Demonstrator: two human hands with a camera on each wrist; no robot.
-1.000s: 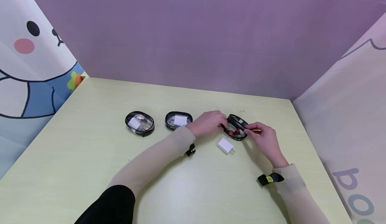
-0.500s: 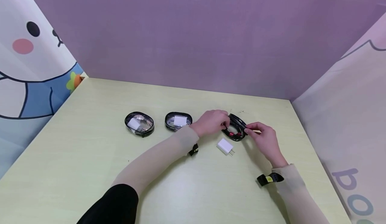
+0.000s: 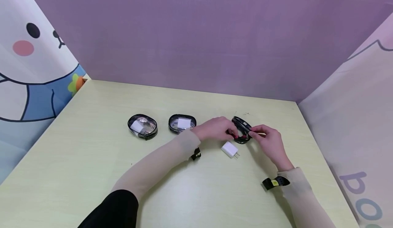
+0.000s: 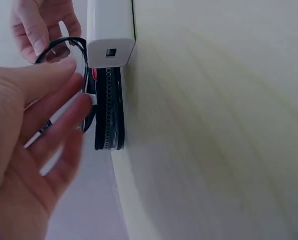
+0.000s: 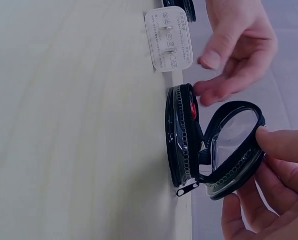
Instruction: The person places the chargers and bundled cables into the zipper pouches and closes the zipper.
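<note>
A clear oval zip case (image 3: pixel 244 125) with black edging stands unzipped on the table, its lid raised. My right hand (image 3: pixel 270 144) pinches the lid's rim between thumb and fingers; the right wrist view shows this lid (image 5: pixel 234 145) tilted away from the base (image 5: pixel 178 135). Something red shows inside the base. My left hand (image 3: pixel 216 128) is at the case's left side. In the right wrist view its fingers (image 5: pixel 221 87) are loosely bent beside the case, with nothing visible between them. A white plug adapter (image 3: pixel 229 149) lies just in front of the case.
Two more oval zip cases lie to the left: a far-left case (image 3: pixel 142 127) and a middle case (image 3: pixel 175 123), partly behind my left hand and sleeve. Each holds a white adapter and cable. The pale table (image 3: pixel 190 194) meets a purple backdrop (image 3: pixel 190 40) behind.
My left hand has shifted slightly right and toward me, over the case's near-left edge. My right hand keeps its grip on the lid. The adapter and other cases stay put.
</note>
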